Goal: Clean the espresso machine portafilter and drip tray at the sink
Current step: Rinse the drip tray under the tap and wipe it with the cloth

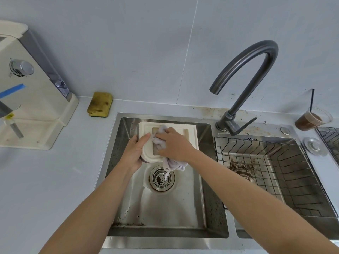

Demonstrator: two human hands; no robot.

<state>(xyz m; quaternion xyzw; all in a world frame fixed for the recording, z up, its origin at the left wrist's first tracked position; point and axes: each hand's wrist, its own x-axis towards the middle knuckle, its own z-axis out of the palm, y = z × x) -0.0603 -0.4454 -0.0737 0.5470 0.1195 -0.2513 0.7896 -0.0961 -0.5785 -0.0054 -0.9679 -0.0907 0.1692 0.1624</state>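
Your left hand (134,153) and right hand (174,144) meet over the sink (165,208), faucet (262,46) behind, sponge (100,104) on the surface (55,180); left grips the drip tray (185,132), right clutches a cloth (175,165) against it

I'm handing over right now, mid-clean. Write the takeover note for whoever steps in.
Left hand grips the cream plastic drip tray by its left edge, above the steel left sink basin.
Right hand holds a pale lilac cloth against the tray's face.
Done: wiping under way; dark curved faucet shows no water.
Left: finish the tray, then the portafilter, which is not clearly in view. Brown grounds lie in the right basin.
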